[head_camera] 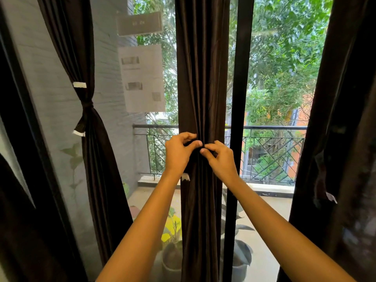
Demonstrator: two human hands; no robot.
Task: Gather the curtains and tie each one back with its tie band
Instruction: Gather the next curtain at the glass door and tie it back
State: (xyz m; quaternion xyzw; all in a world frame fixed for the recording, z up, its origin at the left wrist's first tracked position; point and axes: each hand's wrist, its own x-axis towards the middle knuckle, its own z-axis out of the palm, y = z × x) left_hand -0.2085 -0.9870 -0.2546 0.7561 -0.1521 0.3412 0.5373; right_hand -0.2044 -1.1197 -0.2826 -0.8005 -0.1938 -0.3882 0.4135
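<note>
A dark brown middle curtain [200, 78] hangs gathered in a narrow column before the window. My left hand [179, 153] and my right hand [218, 157] meet at its front at waist height, fingers curled and pinching a dark tie band [195, 143] wrapped round the curtain. A white-tipped end of the band [185, 177] hangs below my left wrist. The left curtain [89, 159] is cinched by a knotted tie band [86, 105] with white ends. The right curtain [343, 139] hangs loose, and a band end [331, 197] dangles on it.
A black window frame post [239, 98] stands right behind the middle curtain. Paper sheets [142, 78] are stuck on the glass. Beyond the glass lie a balcony with a railing [274, 128], potted plants [173, 251] and trees.
</note>
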